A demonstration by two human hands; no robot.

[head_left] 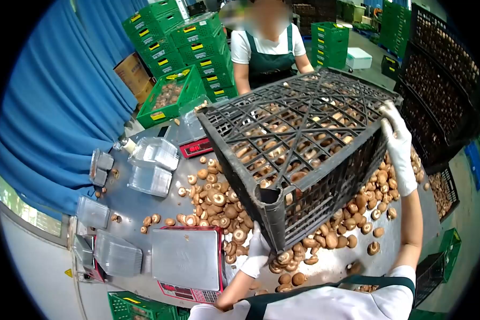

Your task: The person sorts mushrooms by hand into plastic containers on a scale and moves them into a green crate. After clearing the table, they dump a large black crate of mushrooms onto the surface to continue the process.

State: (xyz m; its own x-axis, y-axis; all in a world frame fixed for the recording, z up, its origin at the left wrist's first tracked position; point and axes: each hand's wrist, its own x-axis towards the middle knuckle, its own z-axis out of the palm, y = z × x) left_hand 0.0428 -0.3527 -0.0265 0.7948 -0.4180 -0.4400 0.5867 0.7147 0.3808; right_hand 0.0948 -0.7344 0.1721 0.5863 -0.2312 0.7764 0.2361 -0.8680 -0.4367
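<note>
A large black plastic crate (304, 144) is tipped over above the metal table, its grid bottom facing up, with mushrooms showing through the slots. My right hand (397, 141), in a white glove, grips the crate's far right edge. At the near left corner, low down, my gloved left hand (257, 252) is against the crate; its fingers are partly hidden. Brown mushrooms (218, 208) lie heaped on the table under and around the crate, and more (352, 226) lie on its right side.
A red scale (186, 258) stands near the table's front, another (196, 148) behind. Clear plastic trays (154, 154) are at left. A co-worker (266, 48) stands across the table. Green crates (205, 53) are stacked behind; black crates (437, 80) stand at right.
</note>
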